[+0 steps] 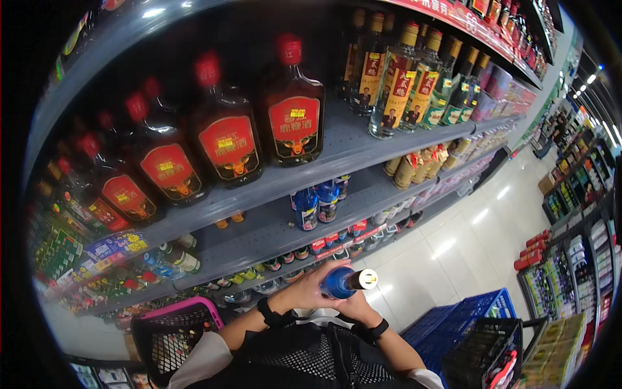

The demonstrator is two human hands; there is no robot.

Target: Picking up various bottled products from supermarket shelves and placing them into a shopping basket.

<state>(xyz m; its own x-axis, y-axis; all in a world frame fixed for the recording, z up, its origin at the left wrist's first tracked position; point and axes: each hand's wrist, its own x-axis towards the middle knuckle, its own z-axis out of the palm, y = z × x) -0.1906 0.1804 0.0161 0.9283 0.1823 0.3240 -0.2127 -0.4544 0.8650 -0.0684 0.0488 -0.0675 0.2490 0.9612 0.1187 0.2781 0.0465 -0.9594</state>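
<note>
Both of my hands are around a blue glass bottle (335, 283) with a dark neck and a light cap, held in front of my chest. My left hand (308, 287) grips its left side. My right hand (358, 307) wraps its lower right side, its fingers partly hidden by the bottle. Beyond my hands, similar blue bottles (307, 209) stand on the middle shelf (262, 240). Large dark liquor bottles with red labels (295, 121) line the shelf above, beside clear glass bottles with yellow caps (394, 92).
A black mesh basket with a pink rim (212, 311) is at lower left. Blue plastic crates (461, 316) and a black crate (478, 350) stand at lower right. Stocked shelves (559, 291) line the aisle's far side. A person (551, 136) is in the distance.
</note>
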